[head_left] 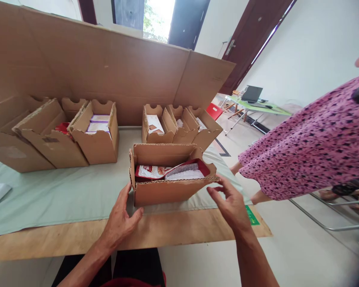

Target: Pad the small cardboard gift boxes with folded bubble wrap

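Observation:
A narrow open cardboard box (167, 193) stands lengthwise in front of me near the table's front edge. Inside it lie a red-and-white printed packet (151, 172) and a dark red tray-like piece with clear bubble wrap (185, 172). My left hand (121, 219) is at the box's left end, thumb spread away from the fingers, fingertips against the cardboard. At the right end is my right hand (229, 201), its fingers partly behind the corner and its thumb apart from the wall. Neither hand is closed around the box.
Several cardboard boxes with contents stand behind, in a left group (95, 145) and a right group (158, 137), before a tall cardboard panel (122, 67). A pale green cloth (77, 195) covers most of the wooden table (173, 231). A person in a pink patterned garment (311, 147) stands right.

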`<state>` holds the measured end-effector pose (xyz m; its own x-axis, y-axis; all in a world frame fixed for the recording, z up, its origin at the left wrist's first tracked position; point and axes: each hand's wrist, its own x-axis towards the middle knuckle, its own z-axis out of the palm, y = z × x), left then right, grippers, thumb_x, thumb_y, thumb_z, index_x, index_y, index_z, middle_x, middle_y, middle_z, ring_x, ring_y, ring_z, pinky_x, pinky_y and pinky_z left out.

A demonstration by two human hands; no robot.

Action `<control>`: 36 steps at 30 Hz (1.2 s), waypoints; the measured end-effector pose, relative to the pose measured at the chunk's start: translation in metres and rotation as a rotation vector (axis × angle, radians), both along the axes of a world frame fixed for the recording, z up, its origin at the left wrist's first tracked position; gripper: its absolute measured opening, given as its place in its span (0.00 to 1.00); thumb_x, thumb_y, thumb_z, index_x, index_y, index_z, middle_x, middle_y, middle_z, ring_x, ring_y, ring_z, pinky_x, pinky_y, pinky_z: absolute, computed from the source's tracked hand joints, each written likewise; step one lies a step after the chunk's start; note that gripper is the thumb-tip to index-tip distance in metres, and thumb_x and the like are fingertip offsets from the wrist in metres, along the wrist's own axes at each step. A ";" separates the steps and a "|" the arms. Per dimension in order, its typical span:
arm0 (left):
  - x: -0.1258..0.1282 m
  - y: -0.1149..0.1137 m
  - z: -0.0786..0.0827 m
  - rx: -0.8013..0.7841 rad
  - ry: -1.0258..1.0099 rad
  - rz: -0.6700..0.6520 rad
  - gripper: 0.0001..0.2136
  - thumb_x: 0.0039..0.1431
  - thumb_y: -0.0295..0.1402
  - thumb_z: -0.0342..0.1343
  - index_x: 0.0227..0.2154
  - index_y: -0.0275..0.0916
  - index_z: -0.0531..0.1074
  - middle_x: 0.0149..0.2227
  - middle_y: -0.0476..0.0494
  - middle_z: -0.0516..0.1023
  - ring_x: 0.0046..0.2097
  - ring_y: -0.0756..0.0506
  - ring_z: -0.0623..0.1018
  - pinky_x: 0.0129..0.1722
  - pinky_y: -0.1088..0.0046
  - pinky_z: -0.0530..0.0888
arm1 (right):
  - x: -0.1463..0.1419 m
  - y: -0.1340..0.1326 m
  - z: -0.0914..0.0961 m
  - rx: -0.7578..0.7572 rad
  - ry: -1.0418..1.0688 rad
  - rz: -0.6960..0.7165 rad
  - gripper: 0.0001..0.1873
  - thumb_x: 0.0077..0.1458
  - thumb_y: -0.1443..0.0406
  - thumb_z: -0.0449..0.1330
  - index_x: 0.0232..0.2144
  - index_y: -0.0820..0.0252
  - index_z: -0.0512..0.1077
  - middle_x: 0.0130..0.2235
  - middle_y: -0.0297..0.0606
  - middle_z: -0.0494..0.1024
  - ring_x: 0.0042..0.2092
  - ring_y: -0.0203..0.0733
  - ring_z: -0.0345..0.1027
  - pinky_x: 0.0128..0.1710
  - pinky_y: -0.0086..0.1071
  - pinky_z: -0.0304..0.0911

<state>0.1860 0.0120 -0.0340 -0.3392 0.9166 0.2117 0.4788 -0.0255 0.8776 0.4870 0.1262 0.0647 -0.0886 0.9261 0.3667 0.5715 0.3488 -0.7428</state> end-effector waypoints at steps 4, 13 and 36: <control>0.003 0.006 0.008 0.027 -0.022 -0.024 0.28 0.56 0.37 0.58 0.61 0.39 0.64 0.54 0.36 0.75 0.59 0.34 0.74 0.59 0.51 0.71 | -0.014 -0.008 -0.037 -0.266 0.083 0.161 0.22 0.55 0.51 0.63 0.47 0.57 0.72 0.47 0.44 0.80 0.36 0.46 0.76 0.35 0.38 0.72; 0.048 -0.072 -0.024 0.064 0.080 0.233 0.34 0.63 0.36 0.55 0.69 0.38 0.51 0.64 0.28 0.63 0.66 0.28 0.66 0.62 0.44 0.68 | -0.078 0.019 -0.046 -0.271 0.301 0.445 0.28 0.55 0.47 0.64 0.53 0.55 0.71 0.52 0.43 0.79 0.46 0.50 0.75 0.45 0.41 0.72; 0.064 -0.035 -0.016 0.107 0.038 0.071 0.43 0.58 0.20 0.50 0.73 0.50 0.39 0.76 0.38 0.36 0.75 0.32 0.45 0.69 0.41 0.57 | -0.179 0.028 -0.072 -0.271 0.503 0.642 0.34 0.64 0.40 0.52 0.62 0.50 0.70 0.68 0.39 0.67 0.68 0.52 0.59 0.66 0.48 0.59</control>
